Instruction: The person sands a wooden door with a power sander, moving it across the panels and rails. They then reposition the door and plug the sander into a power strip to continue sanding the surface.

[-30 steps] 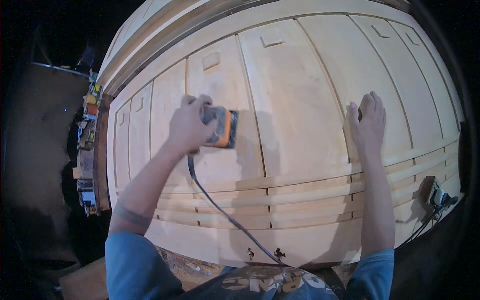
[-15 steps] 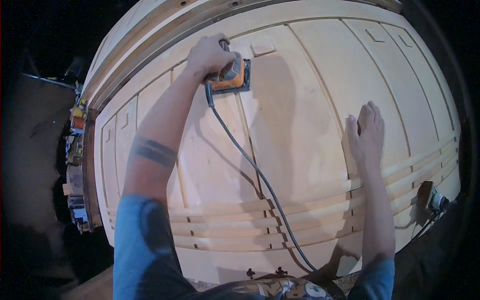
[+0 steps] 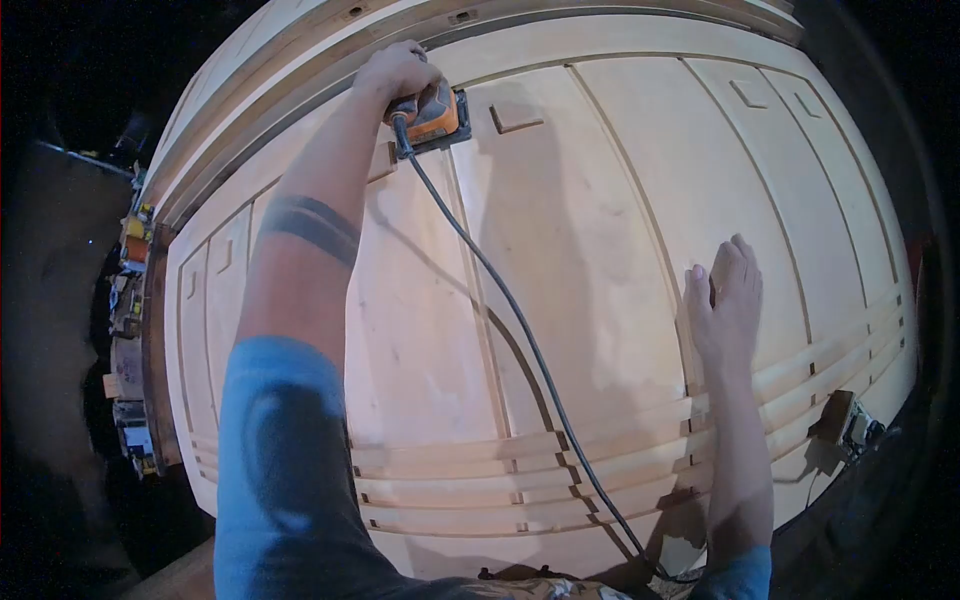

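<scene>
My left hand (image 3: 397,73) is wrapped round the top of an orange and grey electric sander (image 3: 436,113). The sander's flat square pad rests on a large pale wooden panel (image 3: 590,260), close to its far edge. From the sander a dark cord (image 3: 522,325) runs across the panel towards my body. Over on the right, my right hand (image 3: 727,305) lies flat on the wood with its fingers stretched out and nothing in it. Grooves and small raised rectangular blocks (image 3: 517,120) mark the panel, and stepped strips (image 3: 450,490) cross its near side.
Beyond the far edge stands another wooden piece with long rails (image 3: 460,18). A small block with a plug-like fitting (image 3: 848,425) sits at the panel's right near edge. Shelves of assorted items (image 3: 128,330) are at the left, in dim light.
My left hand has pushed the sander away from me, towards the panel's far edge and slightly left. My right hand stays at about the same place on the wood. The camera view has shifted slightly.
</scene>
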Motion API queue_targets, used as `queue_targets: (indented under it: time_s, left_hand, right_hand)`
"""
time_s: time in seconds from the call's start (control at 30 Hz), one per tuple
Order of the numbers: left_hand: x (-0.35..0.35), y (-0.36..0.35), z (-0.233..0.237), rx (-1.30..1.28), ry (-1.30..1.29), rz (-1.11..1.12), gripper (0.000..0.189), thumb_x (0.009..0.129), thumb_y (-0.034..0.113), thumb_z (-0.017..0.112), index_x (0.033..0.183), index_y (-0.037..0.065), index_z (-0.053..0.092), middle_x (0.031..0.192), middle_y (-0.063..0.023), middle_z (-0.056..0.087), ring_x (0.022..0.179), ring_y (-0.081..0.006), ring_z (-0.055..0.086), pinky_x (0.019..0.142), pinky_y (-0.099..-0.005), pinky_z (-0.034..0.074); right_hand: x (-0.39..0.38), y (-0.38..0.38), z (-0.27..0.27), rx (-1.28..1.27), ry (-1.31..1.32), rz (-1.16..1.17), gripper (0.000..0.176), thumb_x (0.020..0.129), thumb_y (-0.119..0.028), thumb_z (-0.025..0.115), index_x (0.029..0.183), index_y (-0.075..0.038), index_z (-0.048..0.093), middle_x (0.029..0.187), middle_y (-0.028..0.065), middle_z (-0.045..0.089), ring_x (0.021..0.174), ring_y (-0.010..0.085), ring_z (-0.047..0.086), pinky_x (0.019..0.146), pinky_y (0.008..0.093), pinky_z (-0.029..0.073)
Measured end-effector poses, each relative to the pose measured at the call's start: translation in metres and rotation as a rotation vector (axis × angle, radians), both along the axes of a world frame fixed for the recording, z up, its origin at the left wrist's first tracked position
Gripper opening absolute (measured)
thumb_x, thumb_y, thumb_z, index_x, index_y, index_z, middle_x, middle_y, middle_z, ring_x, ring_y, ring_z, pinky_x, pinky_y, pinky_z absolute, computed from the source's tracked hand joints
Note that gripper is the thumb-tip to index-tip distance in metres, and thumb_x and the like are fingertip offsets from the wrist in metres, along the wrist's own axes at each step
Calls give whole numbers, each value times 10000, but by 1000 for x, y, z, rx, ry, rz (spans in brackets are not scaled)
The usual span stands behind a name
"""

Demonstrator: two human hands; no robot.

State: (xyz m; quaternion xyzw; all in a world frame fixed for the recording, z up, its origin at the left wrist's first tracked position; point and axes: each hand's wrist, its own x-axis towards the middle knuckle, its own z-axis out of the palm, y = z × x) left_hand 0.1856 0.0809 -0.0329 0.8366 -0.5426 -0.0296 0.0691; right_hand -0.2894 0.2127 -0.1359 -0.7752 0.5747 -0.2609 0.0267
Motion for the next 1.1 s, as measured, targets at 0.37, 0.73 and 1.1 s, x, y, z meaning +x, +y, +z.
queue_targets:
  time_s: [0.37, 0.73, 1.1]
  left_hand:
    - [-3, 10, 12, 67, -45, -17, 538, 641, 304, 737, 1129, 82, 689, 1179, -143, 689, 1057, -293, 670, 897, -398, 527]
    - [-44, 75, 12, 94, -13, -20, 509, 710, 412, 686, 1120, 112, 673, 1173, -124, 689, 1115, -315, 643, 947, -400, 508]
    - [-22, 32, 6, 45, -17, 6, 574, 705, 396, 665, 1210, 124, 665, 1228, -153, 674, 1146, -302, 641, 967, -391, 503]
  right_hand:
    - [1, 4, 6, 42, -29, -23, 489, 932, -268, 593, 1293, 43, 483, 1430, 235, 442, 1355, 389, 381, 1139, 479, 293]
    - [0, 5, 3, -14, -49, -17, 452, 929, -243, 597, 1265, 46, 506, 1403, 246, 472, 1340, 394, 405, 1136, 483, 301]
    - [-1, 3, 0, -34, -26, -17, 459, 920, -257, 614, 1263, 29, 506, 1401, 238, 473, 1307, 407, 429, 1099, 485, 345]
